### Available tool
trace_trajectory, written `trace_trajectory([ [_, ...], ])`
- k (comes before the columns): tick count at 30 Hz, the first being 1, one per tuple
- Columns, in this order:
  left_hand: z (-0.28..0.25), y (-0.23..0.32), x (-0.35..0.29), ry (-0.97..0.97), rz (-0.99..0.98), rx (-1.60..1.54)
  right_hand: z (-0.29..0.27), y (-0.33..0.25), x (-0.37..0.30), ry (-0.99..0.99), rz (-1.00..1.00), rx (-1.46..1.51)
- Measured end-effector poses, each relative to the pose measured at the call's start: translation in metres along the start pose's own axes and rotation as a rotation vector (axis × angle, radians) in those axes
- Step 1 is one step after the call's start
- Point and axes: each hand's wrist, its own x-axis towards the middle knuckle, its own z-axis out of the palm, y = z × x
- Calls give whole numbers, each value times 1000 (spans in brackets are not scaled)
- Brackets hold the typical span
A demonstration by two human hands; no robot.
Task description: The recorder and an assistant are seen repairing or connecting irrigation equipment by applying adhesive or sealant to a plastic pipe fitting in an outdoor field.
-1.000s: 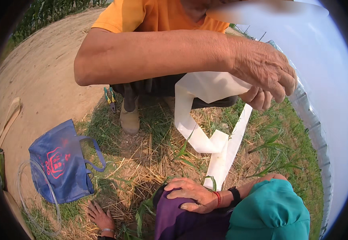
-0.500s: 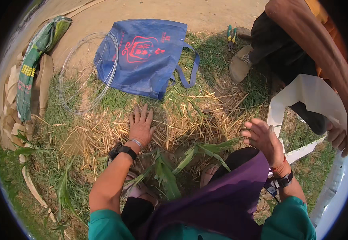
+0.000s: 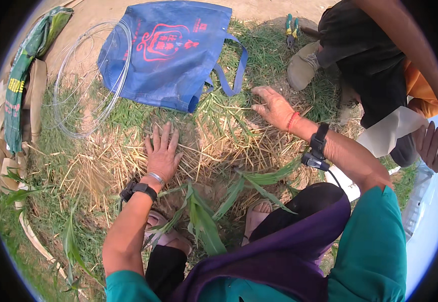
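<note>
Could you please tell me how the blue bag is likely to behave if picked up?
The bag would probably flop, as it lies creased and slumped. Its slack strap may dangle, and the wire across its edge might catch.

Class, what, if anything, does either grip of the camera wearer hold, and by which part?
Nothing is held: the left grip is spread on the straw, and the right grip is open and empty near the blue bag's strap.
</note>
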Motion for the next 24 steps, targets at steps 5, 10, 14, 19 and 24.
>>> trace_trajectory([
  [5, -2, 1, 3, -13, 4, -37, 24, 25, 16, 113, 86, -249],
  [10, 3, -9, -4, 142, -7, -150, 24, 52, 25, 201, 55, -415],
  [14, 4, -18, 3, 326, -100, -199, 37, 78, 12, 274, 63, -492],
  [19, 27, -30, 10, 364, -174, -138, 51, 75, 17, 328, 39, -531],
  [24, 34, -28, 16, 336, -227, -118, 49, 78, 17, 306, 39, -500],
])
